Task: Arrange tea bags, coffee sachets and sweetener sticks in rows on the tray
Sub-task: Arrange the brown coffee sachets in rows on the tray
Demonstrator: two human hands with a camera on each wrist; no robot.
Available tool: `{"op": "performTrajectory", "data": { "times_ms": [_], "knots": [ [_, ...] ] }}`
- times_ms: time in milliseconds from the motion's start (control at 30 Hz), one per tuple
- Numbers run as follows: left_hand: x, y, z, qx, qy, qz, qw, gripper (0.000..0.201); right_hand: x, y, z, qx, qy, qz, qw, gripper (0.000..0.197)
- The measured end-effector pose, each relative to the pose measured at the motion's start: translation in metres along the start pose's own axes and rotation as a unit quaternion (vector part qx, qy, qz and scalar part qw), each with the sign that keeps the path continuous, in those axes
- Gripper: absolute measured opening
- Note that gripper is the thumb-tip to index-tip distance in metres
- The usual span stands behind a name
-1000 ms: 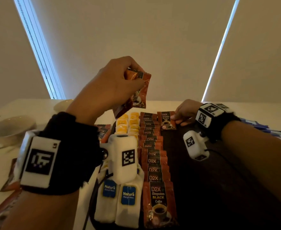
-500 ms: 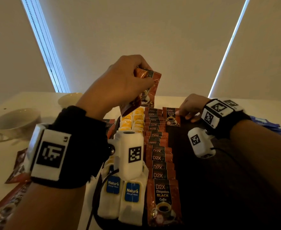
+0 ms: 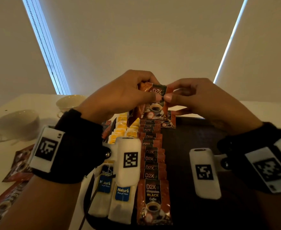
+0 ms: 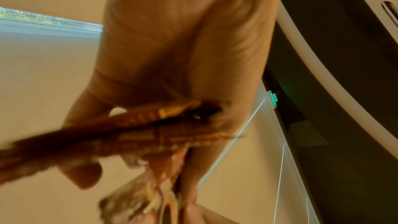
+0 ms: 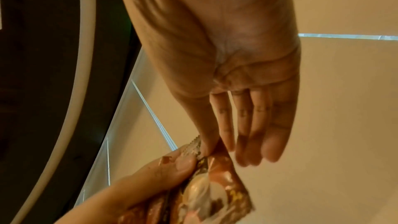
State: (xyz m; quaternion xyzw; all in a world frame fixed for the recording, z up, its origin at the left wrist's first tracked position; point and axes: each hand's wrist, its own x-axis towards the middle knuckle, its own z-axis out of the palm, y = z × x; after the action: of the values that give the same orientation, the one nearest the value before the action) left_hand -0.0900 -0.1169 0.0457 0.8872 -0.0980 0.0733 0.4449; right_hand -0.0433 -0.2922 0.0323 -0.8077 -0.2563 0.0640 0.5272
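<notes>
Far left on the white table [image 3: 28,100] we see two cups [image 3: 16,124], and loose coffee packets [image 3: 18,165] lying off the tray near the left wrist. Next, the dark tray [image 3: 194,133] carries a tea bag row [image 3: 120,203] at its left, yellow-tagged ones further back, then a shingled coffee sachet row [image 3: 150,156] down the middle, with one more sachet [image 3: 169,120] starting a second row at the far end. No sweetener sticks that we can make out. Above the far end of the tray, the left hand [image 3: 120,95] grips a small stack of sachets [image 3: 154,103], fingers curled round it; the left wrist view is blurred but shows several packets fanned in that hand. The right hand [image 3: 201,98] pinches the front sachet of the stack at its right edge between thumb and index, the other fingers straight and off it, clear in the right wrist view. We judge this as peeling one sachet off for the second coffee row. Risks: the right-hand pinch could drag two packets at once, since they are slick and overlapped; the fanned stack could slip from the left hand and fall on the finished rows, knocking them out of line; a low wrist or the wrist camera could brush the tea bags when reaching down.
</notes>
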Motion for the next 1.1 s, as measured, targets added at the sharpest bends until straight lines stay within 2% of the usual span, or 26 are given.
{"op": "performTrajectory", "data": {
  "times_ms": [133,233,333,567,767,867,933,1000,1100],
  "knots": [
    [0.003,0.000,0.004,-0.020,0.029,0.005,0.999,0.009,0.000,0.001,-0.003,0.076,-0.011,0.030,0.997,0.019],
    [0.005,-0.003,0.007,-0.041,0.067,-0.005,0.997,0.009,0.000,0.003,-0.004,0.084,-0.015,0.039,0.996,0.020],
    [0.005,-0.003,0.011,-0.048,0.088,-0.013,0.995,0.009,0.002,0.005,-0.003,0.077,0.005,0.042,0.996,0.012],
    [0.005,-0.006,0.013,0.031,0.124,-0.013,0.992,0.004,0.006,0.016,-0.010,0.017,0.047,0.071,0.996,0.007],
    [0.001,-0.002,-0.001,-0.004,0.146,-0.017,0.989,0.007,0.010,0.037,-0.028,-0.057,0.120,0.119,0.984,0.011],
    [-0.002,0.000,-0.006,-0.015,0.146,-0.008,0.989,0.008,0.018,0.052,-0.034,-0.080,0.127,0.181,0.972,0.008],
    [-0.002,0.001,-0.004,-0.010,0.146,-0.007,0.989,0.010,0.027,0.062,-0.031,-0.094,0.095,0.244,0.961,0.009],
    [-0.002,0.001,-0.003,-0.007,0.143,-0.008,0.990,0.008,0.036,0.072,-0.025,-0.091,0.059,0.298,0.948,0.018],
    [-0.004,0.001,-0.007,-0.007,0.145,-0.008,0.989,0.003,0.048,0.084,-0.018,-0.062,0.024,0.351,0.934,0.027]
  ]
}}
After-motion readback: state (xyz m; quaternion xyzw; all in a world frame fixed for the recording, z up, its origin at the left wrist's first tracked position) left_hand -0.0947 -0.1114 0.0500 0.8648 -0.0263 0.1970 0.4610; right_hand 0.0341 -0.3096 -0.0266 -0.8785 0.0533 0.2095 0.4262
